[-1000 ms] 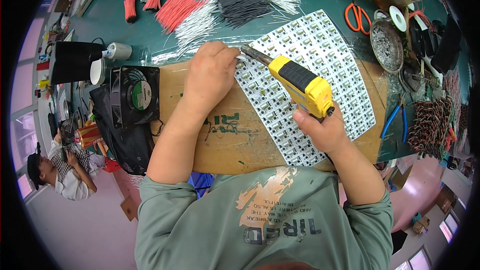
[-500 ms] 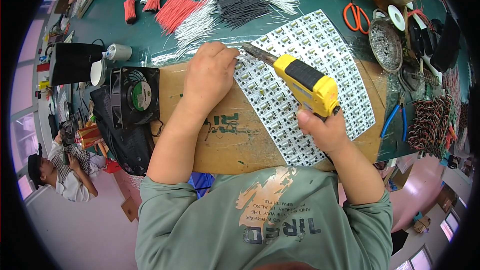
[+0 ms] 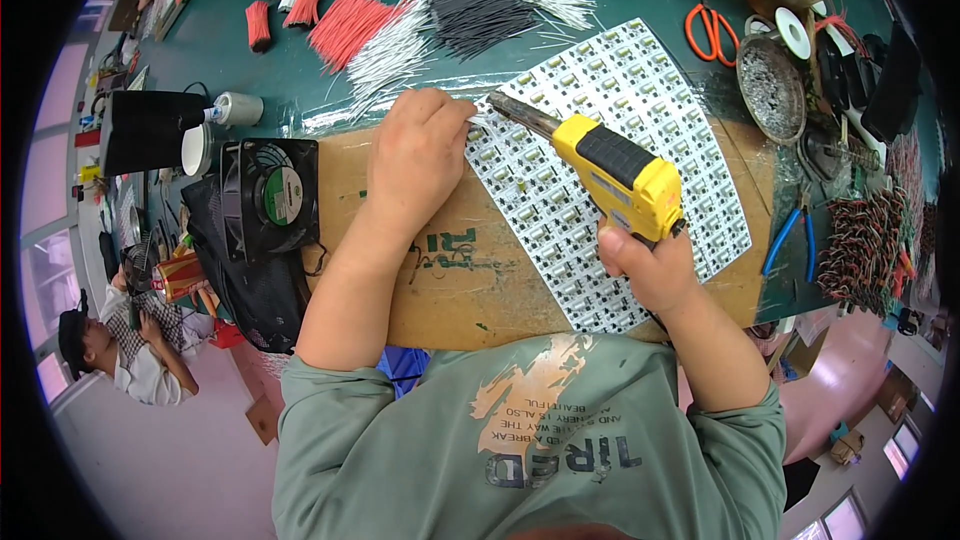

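A white sheet of many small circuit boards [image 3: 690, 175] lies slanted on a brown board [image 3: 450, 300]. My right hand [image 3: 655, 265] is wrapped round the handle of a yellow and black soldering gun [image 3: 618, 170]. Its dark tip points up and left, over the sheet's upper left edge. Beside that tip, the closed fingers of my left hand [image 3: 415, 150] pinch what looks like a thin white wire at the sheet's edge; the fingertips hide most of it. Beyond the sheet are piles of red wires [image 3: 350, 25], white wires [image 3: 390, 45] and black wires [image 3: 480, 8].
A black fan [image 3: 268, 198] stands left of my left forearm. Orange-handled scissors [image 3: 712, 35], a metal dish of grey bits [image 3: 770, 90] and blue-handled pliers [image 3: 790, 240] lie to the right. Bundled wires [image 3: 860, 245] sit at the far right. Another person [image 3: 130, 350] is off to the left.
The soldering gun has shifted slightly right and down, its tip a little lower. My left hand has moved down very slightly, its fingers still pinched at the sheet's edge.
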Motion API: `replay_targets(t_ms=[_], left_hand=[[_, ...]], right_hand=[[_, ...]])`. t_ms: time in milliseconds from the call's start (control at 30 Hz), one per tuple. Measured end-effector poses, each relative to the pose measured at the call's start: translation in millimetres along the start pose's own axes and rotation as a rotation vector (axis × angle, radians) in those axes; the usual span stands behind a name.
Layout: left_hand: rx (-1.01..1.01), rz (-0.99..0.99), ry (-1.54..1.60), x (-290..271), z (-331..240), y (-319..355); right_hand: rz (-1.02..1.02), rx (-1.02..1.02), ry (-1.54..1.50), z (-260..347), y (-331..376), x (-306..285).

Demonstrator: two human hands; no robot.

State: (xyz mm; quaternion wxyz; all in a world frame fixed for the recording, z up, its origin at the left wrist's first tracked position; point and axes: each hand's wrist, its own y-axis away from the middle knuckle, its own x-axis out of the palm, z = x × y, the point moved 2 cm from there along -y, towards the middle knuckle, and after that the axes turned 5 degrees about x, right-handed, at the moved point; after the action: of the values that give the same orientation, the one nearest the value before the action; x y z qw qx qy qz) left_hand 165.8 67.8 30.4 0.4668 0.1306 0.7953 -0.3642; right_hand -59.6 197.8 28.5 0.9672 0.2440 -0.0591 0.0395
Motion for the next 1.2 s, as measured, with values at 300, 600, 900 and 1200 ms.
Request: replay_targets(t_ms=[300,600,900,1200], left_hand=[[0.034,-0.049,-0.003,-3.9,-4.2,3.9],[0.013,0.008,-0.043,-2.0,-2.7,5.1],[0.025,0.054,-0.053,-3.0,-2.5,2.1],[0.045,0.093,-0.093,-2.0,-3.9,0.0]], right_hand=[[0.007,-0.031,-0.072,-2.1,-0.6,0.5],[0.021,-0.015,-0.059,-1.3,-0.5,1.0],[0.022,-0.019,-0.013,4.1,-1.4,4.1],[0.006,-0.022,0.018,3.8,-1.7,4.3]])
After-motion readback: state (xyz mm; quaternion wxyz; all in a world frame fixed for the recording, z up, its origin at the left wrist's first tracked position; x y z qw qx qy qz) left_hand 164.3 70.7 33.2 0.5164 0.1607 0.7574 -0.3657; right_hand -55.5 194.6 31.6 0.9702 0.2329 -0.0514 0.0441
